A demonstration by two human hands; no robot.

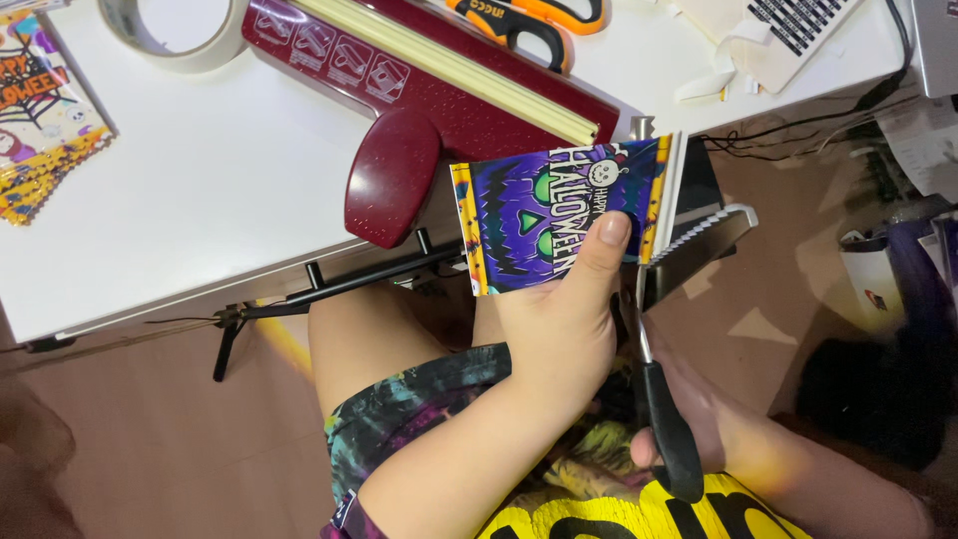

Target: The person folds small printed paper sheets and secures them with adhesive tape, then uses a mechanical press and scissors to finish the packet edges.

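Two hands work over the lap, below the bench edge. The left hand pinches a purple printed card, thumb on its face. The right hand grips black-handled zigzag scissors, blades parted at the card's yellow right edge. A loosened pinch could skew the cut into the print.

Purple printed packet, rectangular, yellow-edged: centre, near. Stack of matching printed packets, orange and yellow: far left. White barcode label: far right.
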